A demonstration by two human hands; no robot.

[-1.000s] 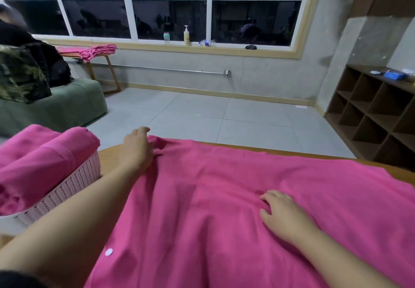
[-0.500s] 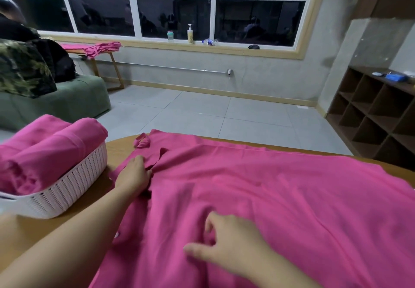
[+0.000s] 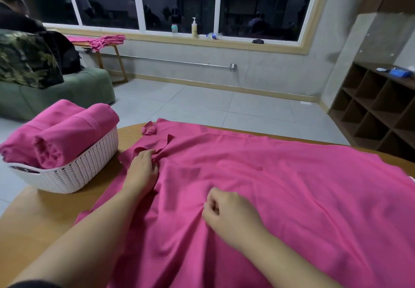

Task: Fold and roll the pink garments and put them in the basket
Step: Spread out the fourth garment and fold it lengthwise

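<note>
**Head view: two hands on one spread pink garment, beside a basket holding two rolls**

Head view. One pink garment (image 3: pixel 280 193) lies spread and wrinkled across a wooden table (image 3: pixel 45 216), covering most of its surface from the left-centre to the right edge of the frame; a small loose tab of the same fabric curls up at its far left corner. Two bare hands rest on it. The left hand (image 3: pixel 142 171) sits near the garment's left edge with its fingers curled into a bunched fold of cloth, gripping it. The right hand (image 3: pixel 226 209) lies nearer the camera, at the middle of the garment, its fingers curled inward and its thumb pressed against a raised ridge of fabric; it appears to pinch that ridge, though the contact point is partly hidden by the fingers.

One white woven basket (image 3: pixel 74 175) stands on the table's left end, just beside the garment and apart from the left hand. It holds two rolled pink garments (image 3: pixel 67 135) lying side by side, their ends projecting over the rim.

Background: one green sofa (image 3: pixel 67 94) at left, one small wooden side table (image 3: pixel 116 61) bearing a heap of further pink cloth (image 3: pixel 103 39), one wooden cubby shelf (image 3: pixel 377 110) at right, and one pump bottle (image 3: pixel 194 28) on the windowsill.
</note>
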